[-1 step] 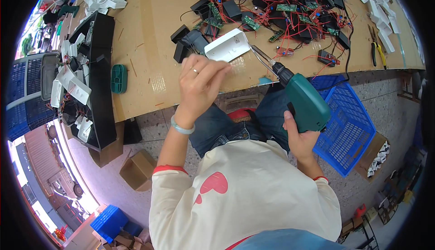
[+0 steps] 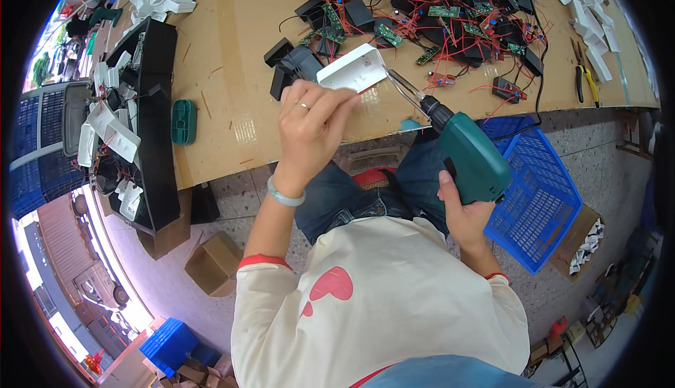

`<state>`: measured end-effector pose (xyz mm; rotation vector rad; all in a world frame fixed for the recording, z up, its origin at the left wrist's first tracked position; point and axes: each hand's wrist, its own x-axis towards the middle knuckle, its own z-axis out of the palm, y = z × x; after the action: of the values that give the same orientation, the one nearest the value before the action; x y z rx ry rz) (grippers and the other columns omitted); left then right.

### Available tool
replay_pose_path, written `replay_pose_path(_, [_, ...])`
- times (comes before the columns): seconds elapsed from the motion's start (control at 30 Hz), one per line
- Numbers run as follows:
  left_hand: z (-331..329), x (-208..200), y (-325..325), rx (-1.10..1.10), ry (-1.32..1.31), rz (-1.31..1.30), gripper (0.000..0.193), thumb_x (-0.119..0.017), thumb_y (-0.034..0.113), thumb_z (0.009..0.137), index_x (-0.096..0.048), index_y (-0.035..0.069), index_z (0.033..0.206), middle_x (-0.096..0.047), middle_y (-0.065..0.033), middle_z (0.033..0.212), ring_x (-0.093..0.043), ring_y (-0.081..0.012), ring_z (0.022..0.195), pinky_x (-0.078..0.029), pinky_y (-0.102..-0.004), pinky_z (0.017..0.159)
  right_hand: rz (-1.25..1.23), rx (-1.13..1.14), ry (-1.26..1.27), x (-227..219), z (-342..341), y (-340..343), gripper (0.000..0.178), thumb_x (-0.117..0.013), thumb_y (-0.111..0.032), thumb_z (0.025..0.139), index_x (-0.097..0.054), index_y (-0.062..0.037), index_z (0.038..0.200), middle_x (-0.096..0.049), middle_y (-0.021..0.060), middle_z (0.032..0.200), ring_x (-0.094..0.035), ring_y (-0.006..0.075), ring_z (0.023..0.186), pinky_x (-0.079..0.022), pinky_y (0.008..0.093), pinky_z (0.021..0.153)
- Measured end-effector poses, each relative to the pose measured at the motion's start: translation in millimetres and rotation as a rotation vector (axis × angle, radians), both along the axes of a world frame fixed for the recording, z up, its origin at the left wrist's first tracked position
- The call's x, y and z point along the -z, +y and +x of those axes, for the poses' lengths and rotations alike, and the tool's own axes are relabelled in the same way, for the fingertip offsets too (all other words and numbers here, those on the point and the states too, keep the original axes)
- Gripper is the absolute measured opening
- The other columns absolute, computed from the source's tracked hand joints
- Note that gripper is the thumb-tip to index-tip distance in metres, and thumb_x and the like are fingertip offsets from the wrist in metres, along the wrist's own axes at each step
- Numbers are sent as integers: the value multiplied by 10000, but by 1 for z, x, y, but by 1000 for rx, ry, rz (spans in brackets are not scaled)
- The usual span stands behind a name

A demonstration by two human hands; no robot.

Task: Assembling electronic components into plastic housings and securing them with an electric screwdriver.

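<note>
At twelve o'clock on the table (image 2: 225,36), the dial centred on the view: one white case (image 2: 355,71), open side showing, near the front edge.

Step in hand, as judged: fine tip work at the case's right end, where the metal tip (image 2: 408,92) of a green pistol-shaped tool (image 2: 474,159) points. The next move seems to call for a steady case and small, exact aiming of the tip; contact between the two is too fine to confirm.

Right hand (image 2: 467,219), between three and four o'clock: wrapped firmly round the tool's handle.

Left hand (image 2: 309,124), eleven o'clock: fingers curled, thumb and forefinger drawn together at the case's near edge; anything thin pinched there cannot be made out.

Surroundings: dark grey housing (image 2: 302,62), eleven o'clock, just beside the case; heaped circuit boards (image 2: 444,11) with red wires, one o'clock; yellow-and-black pliers (image 2: 581,82), two o'clock; small green tray (image 2: 184,122), ten o'clock; blue crate (image 2: 545,198), three o'clock, below table level.
</note>
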<state>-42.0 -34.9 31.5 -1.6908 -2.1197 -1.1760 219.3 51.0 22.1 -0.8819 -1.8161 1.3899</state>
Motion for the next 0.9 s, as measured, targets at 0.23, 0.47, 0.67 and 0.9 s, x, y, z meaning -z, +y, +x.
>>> replay_pose_path(0.23, [14,12,29,-250,281,-78,160,-762,102,811,-717,82,963,-619,-13,782,-550,-215,807,-380,-373,750,-81,7,6,2,-10,4,269,-701,39,894,-638,48,1155,-642,39,831,-569,72,600,-464,219,530])
replay_pose_path(0.47, [20,9,31,-310,364,-129,164,-793,139,807,-729,107,955,-640,-1,795,-565,-206,803,-380,-374,779,-74,-2,21,1,-13,7,270,-696,43,897,-634,49,1160,-641,36,823,-567,70,598,-457,218,529])
replay_pose_path(0.67, [21,5,28,-285,224,-96,307,-859,186,733,-734,107,1001,-660,-24,870,-583,-229,857,-423,-376,763,-43,-15,-1,1,-10,11,258,-689,59,892,-630,58,1144,-642,45,834,-567,72,597,-456,221,528])
replay_pose_path(0.9, [27,-7,6,-101,16,-17,356,-896,111,661,-750,60,981,-708,-46,919,-609,-250,865,-501,-365,771,-11,48,-1,3,0,14,246,-670,80,893,-627,66,1135,-641,57,816,-566,82,593,-461,224,529])
